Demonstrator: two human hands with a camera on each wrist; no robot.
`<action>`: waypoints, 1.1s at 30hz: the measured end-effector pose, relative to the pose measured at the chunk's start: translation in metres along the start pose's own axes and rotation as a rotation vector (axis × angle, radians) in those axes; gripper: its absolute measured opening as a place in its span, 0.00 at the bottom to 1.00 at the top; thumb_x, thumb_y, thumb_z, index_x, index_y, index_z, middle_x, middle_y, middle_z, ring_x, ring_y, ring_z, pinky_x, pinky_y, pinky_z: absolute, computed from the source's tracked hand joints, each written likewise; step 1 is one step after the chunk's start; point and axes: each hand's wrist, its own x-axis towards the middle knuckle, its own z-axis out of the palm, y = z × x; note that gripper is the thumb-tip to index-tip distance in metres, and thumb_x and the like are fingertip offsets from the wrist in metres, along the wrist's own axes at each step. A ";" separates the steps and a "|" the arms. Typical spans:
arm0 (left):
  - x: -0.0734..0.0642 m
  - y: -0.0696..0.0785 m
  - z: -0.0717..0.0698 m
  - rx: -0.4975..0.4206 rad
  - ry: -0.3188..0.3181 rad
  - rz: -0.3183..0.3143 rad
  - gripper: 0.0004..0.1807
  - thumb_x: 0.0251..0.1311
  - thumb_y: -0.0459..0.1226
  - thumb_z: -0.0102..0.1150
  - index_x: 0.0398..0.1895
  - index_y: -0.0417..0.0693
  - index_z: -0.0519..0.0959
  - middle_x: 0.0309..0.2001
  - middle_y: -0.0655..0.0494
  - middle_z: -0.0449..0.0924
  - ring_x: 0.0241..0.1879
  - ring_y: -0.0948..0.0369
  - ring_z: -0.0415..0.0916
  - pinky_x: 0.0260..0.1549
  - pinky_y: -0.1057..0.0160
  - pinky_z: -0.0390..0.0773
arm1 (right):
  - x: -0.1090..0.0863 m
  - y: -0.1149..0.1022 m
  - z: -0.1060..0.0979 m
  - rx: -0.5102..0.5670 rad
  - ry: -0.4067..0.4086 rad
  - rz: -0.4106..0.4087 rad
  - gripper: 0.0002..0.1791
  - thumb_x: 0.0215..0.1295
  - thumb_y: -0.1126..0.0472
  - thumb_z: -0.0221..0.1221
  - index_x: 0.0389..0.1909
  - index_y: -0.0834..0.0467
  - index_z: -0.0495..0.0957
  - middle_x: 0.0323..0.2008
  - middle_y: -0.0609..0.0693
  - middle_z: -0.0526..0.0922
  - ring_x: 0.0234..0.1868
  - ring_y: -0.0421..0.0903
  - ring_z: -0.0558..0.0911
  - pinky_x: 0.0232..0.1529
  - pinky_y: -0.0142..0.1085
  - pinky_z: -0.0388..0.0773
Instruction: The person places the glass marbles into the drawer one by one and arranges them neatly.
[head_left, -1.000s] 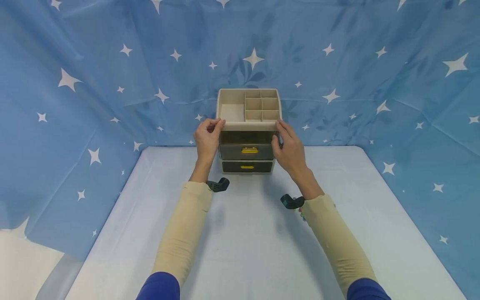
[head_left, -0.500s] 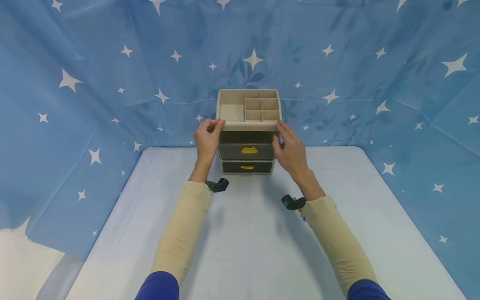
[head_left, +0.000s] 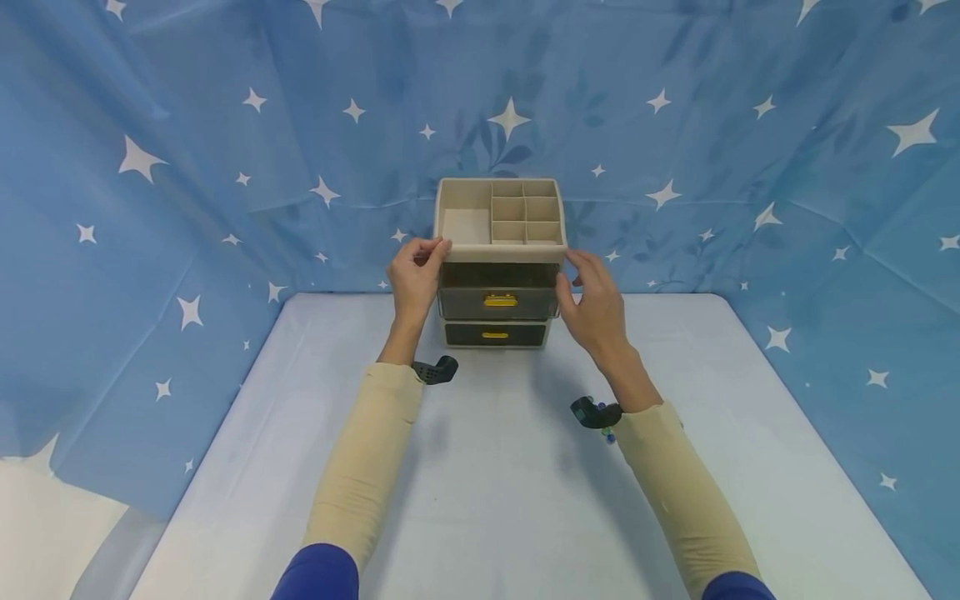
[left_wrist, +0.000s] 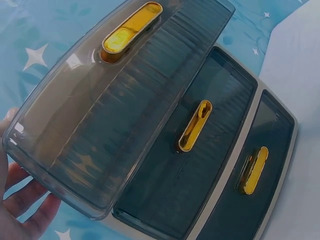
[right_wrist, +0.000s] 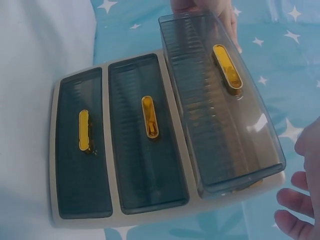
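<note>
A beige desktop drawer organizer (head_left: 465, 252) stands at the back of the table, with a compartmented top and dark see-through drawers with gold handles. Its top drawer (right_wrist: 220, 100) is pulled out, while the middle drawer (right_wrist: 145, 135) and bottom drawer (right_wrist: 82, 165) are in. At the front left corner, my left hand (head_left: 414, 279) pinches the organizer's edge with thumb and finger; the exact contact is partly hidden. My right hand (head_left: 596, 308) is beside the front right corner, fingers loosely bent and holding nothing. In the right wrist view a gap separates the right fingers (right_wrist: 295, 202) from the drawer.
A white-covered table (head_left: 487, 500) lies under the arms. Blue cloth with white stars (head_left: 675, 125) hangs close behind the organizer and along both sides. A dark wrist device (head_left: 438, 369) sits on the left wrist, another dark device (head_left: 596, 412) on the right, near colored beads (head_left: 609, 436).
My right hand has come off the organizer's right corner and shifted slightly right and toward me. The left hand stays in place, and the top drawer remains pulled out.
</note>
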 end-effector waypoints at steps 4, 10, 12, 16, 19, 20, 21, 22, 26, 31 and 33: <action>-0.001 0.000 0.000 0.000 -0.006 -0.011 0.14 0.61 0.43 0.70 0.36 0.39 0.86 0.44 0.47 0.88 0.37 0.51 0.84 0.38 0.71 0.76 | -0.005 0.002 -0.004 -0.004 0.011 -0.004 0.20 0.71 0.62 0.56 0.61 0.65 0.76 0.55 0.62 0.81 0.41 0.58 0.81 0.38 0.47 0.79; -0.001 -0.001 0.000 0.001 -0.011 -0.018 0.14 0.61 0.43 0.70 0.36 0.40 0.86 0.44 0.47 0.88 0.38 0.51 0.83 0.38 0.71 0.76 | -0.011 0.004 -0.008 0.006 0.027 0.002 0.18 0.69 0.63 0.58 0.57 0.67 0.77 0.50 0.61 0.82 0.42 0.57 0.80 0.40 0.47 0.79; -0.001 -0.002 0.001 0.003 -0.009 -0.024 0.14 0.61 0.44 0.70 0.36 0.40 0.86 0.44 0.47 0.89 0.38 0.51 0.84 0.38 0.70 0.76 | -0.013 0.005 -0.010 0.008 0.027 0.004 0.18 0.69 0.63 0.59 0.56 0.67 0.77 0.48 0.62 0.82 0.43 0.57 0.80 0.41 0.47 0.79; 0.000 -0.002 0.002 0.004 -0.006 -0.039 0.15 0.61 0.45 0.69 0.37 0.41 0.86 0.44 0.49 0.89 0.38 0.53 0.84 0.39 0.69 0.77 | -0.016 0.006 -0.016 0.018 0.011 0.021 0.17 0.69 0.62 0.60 0.54 0.68 0.77 0.47 0.63 0.81 0.44 0.58 0.80 0.42 0.48 0.79; 0.001 -0.001 0.002 -0.010 -0.002 -0.054 0.14 0.61 0.45 0.70 0.37 0.42 0.87 0.44 0.49 0.89 0.38 0.55 0.83 0.39 0.70 0.77 | -0.018 0.007 -0.021 0.018 -0.012 0.041 0.18 0.69 0.62 0.61 0.54 0.68 0.77 0.46 0.63 0.80 0.45 0.58 0.79 0.43 0.47 0.78; 0.001 -0.001 0.001 -0.018 0.000 -0.060 0.14 0.60 0.45 0.70 0.37 0.42 0.87 0.44 0.49 0.89 0.38 0.55 0.83 0.38 0.70 0.77 | -0.019 0.007 -0.022 0.016 -0.018 0.046 0.18 0.69 0.61 0.61 0.54 0.67 0.77 0.46 0.63 0.80 0.45 0.58 0.79 0.43 0.47 0.78; 0.002 -0.001 0.001 -0.026 0.002 -0.066 0.14 0.60 0.45 0.70 0.37 0.42 0.87 0.44 0.49 0.89 0.37 0.56 0.83 0.38 0.71 0.77 | -0.020 0.009 -0.023 0.011 -0.023 0.051 0.18 0.69 0.61 0.61 0.54 0.67 0.77 0.46 0.63 0.80 0.45 0.58 0.78 0.43 0.47 0.78; 0.002 -0.001 0.001 -0.033 0.004 -0.071 0.14 0.60 0.44 0.70 0.37 0.42 0.87 0.44 0.49 0.89 0.37 0.57 0.82 0.37 0.71 0.77 | -0.021 0.010 -0.023 0.006 -0.028 0.056 0.18 0.69 0.61 0.61 0.55 0.68 0.77 0.46 0.63 0.80 0.45 0.58 0.78 0.43 0.47 0.77; 0.003 -0.001 0.001 -0.049 0.011 -0.093 0.14 0.59 0.45 0.71 0.38 0.43 0.88 0.43 0.49 0.89 0.35 0.61 0.80 0.36 0.72 0.76 | -0.025 0.015 -0.025 -0.005 -0.042 0.084 0.18 0.69 0.61 0.60 0.54 0.68 0.77 0.46 0.63 0.80 0.45 0.58 0.78 0.44 0.48 0.76; 0.003 -0.001 0.000 -0.050 0.002 -0.108 0.14 0.59 0.46 0.71 0.40 0.45 0.88 0.42 0.48 0.88 0.34 0.64 0.78 0.34 0.72 0.75 | -0.033 0.022 -0.025 -0.017 -0.063 0.125 0.18 0.70 0.60 0.59 0.54 0.67 0.76 0.46 0.63 0.79 0.46 0.59 0.77 0.45 0.49 0.76; 0.002 -0.001 0.000 -0.052 -0.001 -0.111 0.15 0.59 0.46 0.71 0.40 0.45 0.88 0.41 0.47 0.88 0.34 0.64 0.78 0.34 0.72 0.75 | -0.037 0.024 -0.024 -0.019 -0.071 0.137 0.18 0.70 0.60 0.59 0.54 0.68 0.76 0.45 0.63 0.79 0.46 0.60 0.77 0.45 0.49 0.76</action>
